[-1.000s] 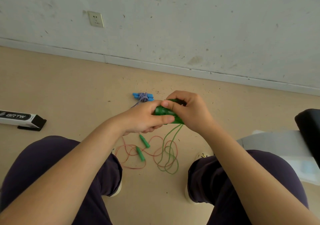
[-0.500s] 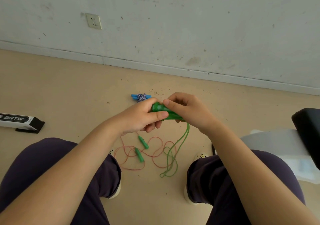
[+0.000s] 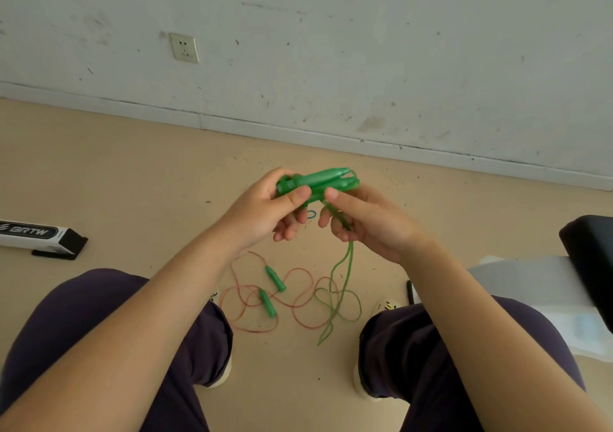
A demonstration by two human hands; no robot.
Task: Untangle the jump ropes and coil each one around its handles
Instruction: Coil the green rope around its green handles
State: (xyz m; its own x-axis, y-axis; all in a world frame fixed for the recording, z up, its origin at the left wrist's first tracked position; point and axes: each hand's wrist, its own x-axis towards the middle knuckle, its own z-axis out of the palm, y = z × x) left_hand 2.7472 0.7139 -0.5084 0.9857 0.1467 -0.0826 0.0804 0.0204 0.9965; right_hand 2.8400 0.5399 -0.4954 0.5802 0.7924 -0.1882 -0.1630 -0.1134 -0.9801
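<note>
1. Since the earlier frame, both hands have lifted the green handles [image 3: 318, 181] higher, and the blue rope bundle is now almost hidden behind them.
2. Left hand [image 3: 265, 209] grips the handles, thumb on top.
3. Right hand [image 3: 368, 222] pinches the green rope [image 3: 345, 265], which seems to run through its palm.
4. Rope hangs to the floor [image 3: 132, 182] between the knees, its loops over the red rope [image 3: 298, 299].
5. Bare floor reaches the wall [image 3: 331, 49]; a box [image 3: 36, 237] lies well left.
</note>
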